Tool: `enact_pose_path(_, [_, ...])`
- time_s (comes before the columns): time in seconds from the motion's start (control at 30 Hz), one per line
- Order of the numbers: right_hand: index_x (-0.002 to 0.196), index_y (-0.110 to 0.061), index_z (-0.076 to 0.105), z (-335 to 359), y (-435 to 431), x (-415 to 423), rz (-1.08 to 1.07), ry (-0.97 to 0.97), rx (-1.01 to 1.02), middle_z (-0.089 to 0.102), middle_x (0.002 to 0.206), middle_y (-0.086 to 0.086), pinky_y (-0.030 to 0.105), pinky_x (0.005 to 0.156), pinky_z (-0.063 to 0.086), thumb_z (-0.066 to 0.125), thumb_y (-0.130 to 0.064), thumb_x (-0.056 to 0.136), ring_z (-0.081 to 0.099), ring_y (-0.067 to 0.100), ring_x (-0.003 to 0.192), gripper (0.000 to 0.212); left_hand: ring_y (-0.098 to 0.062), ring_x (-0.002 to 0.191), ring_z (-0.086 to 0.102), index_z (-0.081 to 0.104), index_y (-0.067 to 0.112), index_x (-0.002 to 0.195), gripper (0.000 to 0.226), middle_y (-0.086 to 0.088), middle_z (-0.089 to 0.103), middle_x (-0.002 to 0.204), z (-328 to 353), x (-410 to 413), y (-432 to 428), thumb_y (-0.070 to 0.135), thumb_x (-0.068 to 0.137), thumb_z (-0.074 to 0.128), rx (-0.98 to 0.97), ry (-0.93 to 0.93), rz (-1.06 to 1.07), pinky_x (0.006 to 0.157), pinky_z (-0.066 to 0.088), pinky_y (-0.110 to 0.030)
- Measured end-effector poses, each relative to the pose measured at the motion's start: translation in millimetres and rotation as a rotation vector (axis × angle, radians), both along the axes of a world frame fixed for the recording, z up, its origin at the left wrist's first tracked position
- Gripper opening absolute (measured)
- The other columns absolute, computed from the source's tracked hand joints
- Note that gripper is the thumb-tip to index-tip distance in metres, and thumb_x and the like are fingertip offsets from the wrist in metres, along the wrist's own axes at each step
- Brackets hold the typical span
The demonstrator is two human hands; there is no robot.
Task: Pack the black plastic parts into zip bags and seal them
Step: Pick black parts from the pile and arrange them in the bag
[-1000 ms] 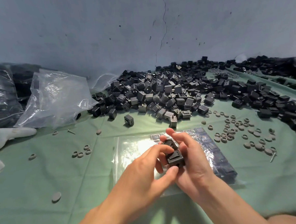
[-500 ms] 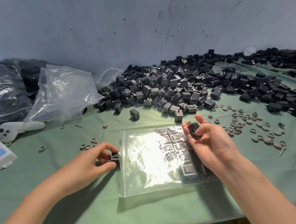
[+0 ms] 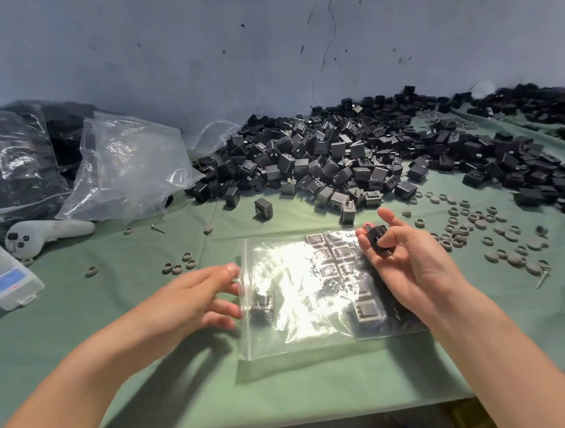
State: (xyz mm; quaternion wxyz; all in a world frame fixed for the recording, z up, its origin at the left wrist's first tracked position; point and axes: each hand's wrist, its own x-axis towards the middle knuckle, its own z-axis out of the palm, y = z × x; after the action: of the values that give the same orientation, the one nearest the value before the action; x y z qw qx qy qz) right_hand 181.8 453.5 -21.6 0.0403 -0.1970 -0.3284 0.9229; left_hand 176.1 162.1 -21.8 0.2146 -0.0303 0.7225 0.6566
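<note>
A clear zip bag (image 3: 300,330) lies flat on the green cloth, its mouth facing left. Several black plastic parts lie in rows in its right half. One more black part (image 3: 263,305) sits just inside the mouth. My left hand (image 3: 194,300) is at that mouth with fingers stretched out, fingertips touching the bag's edge and holding nothing. My right hand (image 3: 408,259) hovers palm up over the bag's right end. Its thumb and fingers hold a single black part (image 3: 377,240). A large heap of loose black parts (image 3: 353,157) covers the cloth behind the bag.
Empty clear bags (image 3: 125,166) and dark filled bags (image 3: 13,162) stand at the left. A white controller (image 3: 43,233) and a small plastic box (image 3: 6,277) lie near them. Grey rubber rings (image 3: 491,235) are scattered at the right; a lone black part (image 3: 263,209) stands behind the bag.
My left hand slid its black part through the bag's mouth and let go; its fingers have straightened. My right hand still holds its part, almost in the same place.
</note>
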Motion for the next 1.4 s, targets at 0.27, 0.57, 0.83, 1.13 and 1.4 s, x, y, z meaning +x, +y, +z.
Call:
enact_pose_path(0.27, [0.126, -0.009, 0.061, 2.2, -1.3, -0.6, 0.084, 0.052, 0.114, 0.049, 0.129, 0.026, 0.027, 0.077, 0.061, 0.048, 0.011, 0.095, 0.064, 0.036, 0.115, 0.039, -0.037, 0.091, 0.073, 0.062, -0.002, 0.119, 0.031, -0.022, 0.068, 0.116, 2.5, 6.9, 32.3, 0.019, 0.096, 0.062, 0.122, -0.236, -0.004, 0.067, 0.063, -0.034])
enact_pose_path(0.57, [0.138, -0.028, 0.050, -6.6, 0.5, 8.9, 0.107, 0.188, 1.275, 0.062, 0.111, -0.001, 0.027, 0.079, 0.054, 0.045, -0.017, 0.104, 0.062, 0.010, 0.091, 0.036, -0.048, 0.108, 0.065, 0.054, 0.000, 0.129, 0.061, -0.033, 0.054, 0.131, 4.7, 5.9, 43.0, 0.017, 0.079, 0.083, 0.386, -0.417, -0.134, 0.081, 0.059, -0.053])
enact_pose_path(0.83, [0.148, -0.031, 0.035, -37.0, 16.1, 3.2, 0.235, 0.108, 2.138, 0.042, 0.146, 0.000, 0.041, 0.115, 0.031, 0.038, -0.033, 0.105, 0.039, 0.020, 0.133, 0.044, -0.045, 0.119, 0.060, 0.052, 0.003, 0.132, 0.069, -0.029, 0.065, 0.122, -2.2, 4.9, 49.7, 0.021, 0.076, 0.087, 0.436, -0.384, -0.229, 0.097, 0.053, -0.052])
enact_pose_path(1.13, [0.149, -0.035, 0.031, -42.6, 16.5, 2.6, 0.276, 0.079, 2.122, 0.042, 0.145, -0.002, 0.039, 0.114, 0.028, 0.030, -0.040, 0.105, 0.038, 0.020, 0.133, 0.044, -0.041, 0.125, 0.053, 0.046, 0.003, 0.130, 0.065, -0.030, 0.050, 0.140, -8.3, 11.0, 61.7, 0.026, 0.081, 0.080, 0.412, -0.372, -0.277, 0.113, 0.034, -0.060])
enact_pose_path(1.4, [0.149, -0.037, 0.027, -41.6, 17.8, 3.1, 0.294, 0.081, 2.092, 0.040, 0.146, -0.003, 0.037, 0.115, 0.026, 0.033, -0.039, 0.105, 0.035, 0.018, 0.135, 0.045, -0.040, 0.099, 0.071, 0.053, -0.002, 0.122, 0.037, -0.023, 0.071, 0.111, -6.8, 8.2, 50.4, 0.016, 0.094, 0.067, 0.195, -0.228, -0.070, 0.086, 0.059, -0.049])
